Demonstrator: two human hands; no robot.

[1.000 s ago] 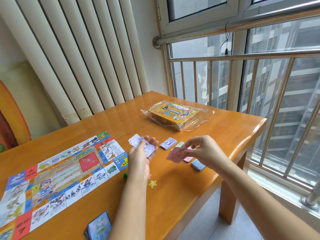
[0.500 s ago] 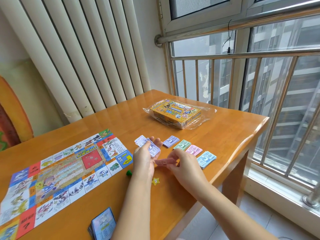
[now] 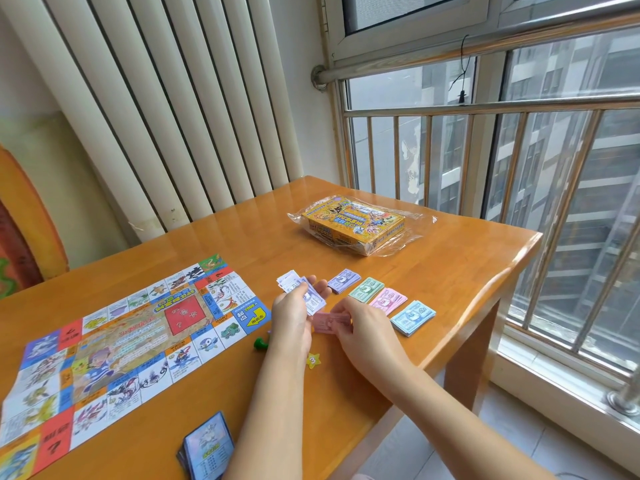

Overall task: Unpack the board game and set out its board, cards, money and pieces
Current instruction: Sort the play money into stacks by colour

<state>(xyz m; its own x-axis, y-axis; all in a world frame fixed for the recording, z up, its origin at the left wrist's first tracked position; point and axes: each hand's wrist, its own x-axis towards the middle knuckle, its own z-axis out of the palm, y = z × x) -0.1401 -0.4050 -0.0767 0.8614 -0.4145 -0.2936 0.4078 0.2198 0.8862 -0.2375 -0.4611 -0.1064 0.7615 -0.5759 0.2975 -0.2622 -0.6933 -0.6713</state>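
The colourful game board (image 3: 124,341) lies unfolded on the left of the wooden table (image 3: 450,265). My left hand (image 3: 294,317) holds a fanned bundle of pale play money (image 3: 294,284). Just right of it, my right hand (image 3: 363,327) pinches a pink note (image 3: 327,322). Beyond my hands lie sorted money stacks in a row: purple (image 3: 344,280), green (image 3: 366,289), pink (image 3: 388,300) and blue (image 3: 412,317). A dark card deck (image 3: 207,448) sits at the near edge. A green piece (image 3: 260,342) and a yellow star token (image 3: 313,360) lie under my forearms.
The yellow game box (image 3: 353,223) rests on its clear plastic wrap at the far side. A white radiator (image 3: 156,116) stands behind the table. A window with metal bars (image 3: 485,150) runs along the right, beside the table's right edge.
My right hand left the pink stack on the table, came back to my left hand and now pinches a pink note drawn from the bundle. The camera view shifted slightly.
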